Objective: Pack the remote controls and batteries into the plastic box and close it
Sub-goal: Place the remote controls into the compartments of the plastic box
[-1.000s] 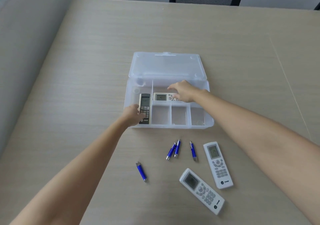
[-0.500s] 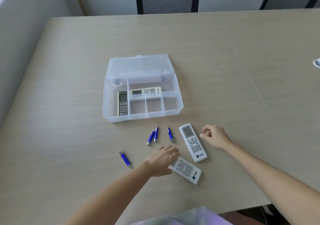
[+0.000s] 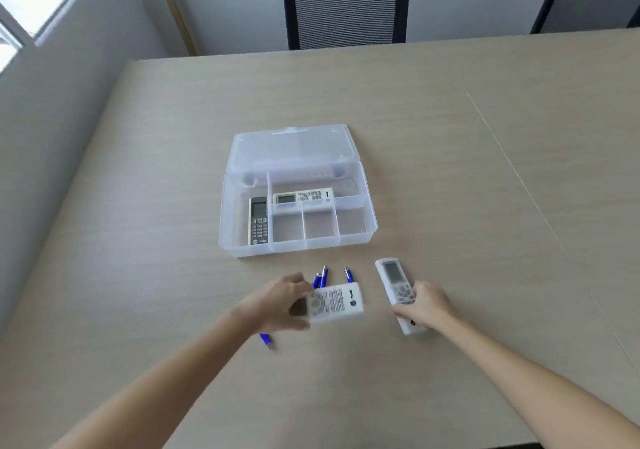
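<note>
A clear plastic box point(image 3: 370, 237) lies open on the table, its lid point(image 3: 294, 147) folded back. A grey remote point(image 3: 258, 221) sits in its left compartment and a white remote point(image 3: 304, 196) in its rear compartment. My left hand point(image 3: 280, 301) grips a white remote point(image 3: 337, 303), lifted and turned sideways. My right hand point(image 3: 424, 305) is closed on the lower end of another white remote point(image 3: 394, 280). Blue batteries point(image 3: 322, 275) lie between box and hands, one point(image 3: 349, 275) a little to the right, another point(image 3: 266, 339) below my left wrist.
The beige table point(image 3: 485, 206) has a seam running diagonally at the right. A black mesh chair point(image 3: 346, 5) stands behind the far edge. A wall and a window point(image 3: 31, 8) are at the left.
Both hands left the box and came down to the two white remotes. My left hand picked one up and turned it; my right hand closed on the other.
</note>
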`<state>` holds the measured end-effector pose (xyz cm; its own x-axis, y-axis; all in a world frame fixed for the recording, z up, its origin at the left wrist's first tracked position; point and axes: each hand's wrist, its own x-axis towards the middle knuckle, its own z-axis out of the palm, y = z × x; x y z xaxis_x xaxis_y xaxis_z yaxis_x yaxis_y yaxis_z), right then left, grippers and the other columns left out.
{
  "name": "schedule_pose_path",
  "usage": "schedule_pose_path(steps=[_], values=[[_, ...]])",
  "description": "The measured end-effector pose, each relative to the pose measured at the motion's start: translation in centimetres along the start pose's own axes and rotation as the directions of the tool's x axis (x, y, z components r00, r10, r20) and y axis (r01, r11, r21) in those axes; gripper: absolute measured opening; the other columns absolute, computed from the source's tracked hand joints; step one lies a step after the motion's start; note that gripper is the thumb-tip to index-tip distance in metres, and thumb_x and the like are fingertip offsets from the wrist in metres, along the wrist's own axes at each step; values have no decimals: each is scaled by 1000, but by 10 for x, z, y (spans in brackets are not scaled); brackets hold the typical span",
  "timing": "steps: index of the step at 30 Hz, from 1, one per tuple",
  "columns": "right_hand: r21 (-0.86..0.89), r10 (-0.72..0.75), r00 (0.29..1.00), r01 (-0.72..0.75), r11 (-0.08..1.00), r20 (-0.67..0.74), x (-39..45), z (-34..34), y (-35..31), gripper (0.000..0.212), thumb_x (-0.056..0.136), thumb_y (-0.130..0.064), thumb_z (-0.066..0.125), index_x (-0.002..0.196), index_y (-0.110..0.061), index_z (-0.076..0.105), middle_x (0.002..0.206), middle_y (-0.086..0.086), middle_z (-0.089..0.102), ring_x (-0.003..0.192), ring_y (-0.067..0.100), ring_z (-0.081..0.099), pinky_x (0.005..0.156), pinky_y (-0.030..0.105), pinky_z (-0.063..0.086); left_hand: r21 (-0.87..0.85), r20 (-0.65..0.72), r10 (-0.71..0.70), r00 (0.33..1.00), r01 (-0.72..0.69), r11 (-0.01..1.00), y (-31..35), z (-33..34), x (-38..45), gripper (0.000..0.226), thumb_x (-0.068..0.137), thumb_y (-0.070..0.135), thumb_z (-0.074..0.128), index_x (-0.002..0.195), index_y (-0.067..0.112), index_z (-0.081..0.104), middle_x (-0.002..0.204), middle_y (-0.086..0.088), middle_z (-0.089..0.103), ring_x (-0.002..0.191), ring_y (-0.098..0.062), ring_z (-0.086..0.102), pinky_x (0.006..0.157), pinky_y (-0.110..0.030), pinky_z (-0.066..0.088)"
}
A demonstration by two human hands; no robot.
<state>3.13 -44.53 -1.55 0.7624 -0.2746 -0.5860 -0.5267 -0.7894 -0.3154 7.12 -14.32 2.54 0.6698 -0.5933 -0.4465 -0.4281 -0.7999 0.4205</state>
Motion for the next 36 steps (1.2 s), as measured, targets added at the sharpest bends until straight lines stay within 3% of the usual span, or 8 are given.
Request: schedule_pose_path(steps=[2,5,8,11,15,25,32,36], values=[[145,54,998,-59,988,42,2,-23,-1,32,63,-35,76,71,-12,54,71,3,62,61,16,57,49,25,42,-27,-171,-51,984,47,999,-25,-42,3,62,65,44,73,120,17,61,108,-3,57,96,-23,60,85,-36,52],[323,53,998,-57,945,21,11,-64,-3,33,66,-34,80,82,-12,60,80,3,66,69,16,64,49,26,50,-24,-332,-100,938,97,995,-50,-101,29,60,67,36,80,119,12,63,109,-12,61,97,-29,59,85,-33,47],[388,-21,997,47,920,-70,26,-104,-20,40,64,-36,80,96,-22,63,91,3,71,82,19,70,66,37,60,-4,-352,-146,925,154,988,-65,-138,68,57,70,35,78,119,9,63,108,-15,61,99,-32,59,84,-35,45],[439,-91,991,126,890,-101,43,-138,-49,46,64,-31,82,105,-22,63,94,2,72,84,19,72,65,35,60,23,-275,-179,945,192,981,-75,-153,106,54,71,37,76,116,8,64,109,-15,60,101,-31,57,84,-34,45],[378,-164,980,194,905,-111,69,-164,-88,45,63,-30,83,103,-27,63,93,-1,71,86,19,71,75,41,60,96,-150,-165,975,181,979,-84,-156,149,49,74,36,73,112,6,62,111,-14,59,103,-31,57,81,-33,46],[172,-305,951,309,935,-49,126,-160,-166,54,61,-22,86,111,-26,64,95,-4,66,94,18,64,76,29,50,126,21,-139,990,136,983,-108,-142,184,49,83,27,68,123,4,54,124,-16,51,112,-33,54,89,-35,44],[9,-384,923,384,923,-37,144,-140,-206,58,59,-20,85,113,-20,65,107,4,69,99,21,62,84,28,48,370,-60,-67,996,84,925,-124,-120,171,54,93,20,53,144,18,35,142,-7,43,130,-28,46,120,-46,17],[-120,-423,906,419,900,-2,150,-128,-221,66,59,-18,86,121,-16,61,116,8,66,104,25,61,86,28,46,11,-338,-170,926,184,983,-131,-112,152,56,89,9,57,142,17,42,149,-4,38,138,-25,35,116,-45,27]])
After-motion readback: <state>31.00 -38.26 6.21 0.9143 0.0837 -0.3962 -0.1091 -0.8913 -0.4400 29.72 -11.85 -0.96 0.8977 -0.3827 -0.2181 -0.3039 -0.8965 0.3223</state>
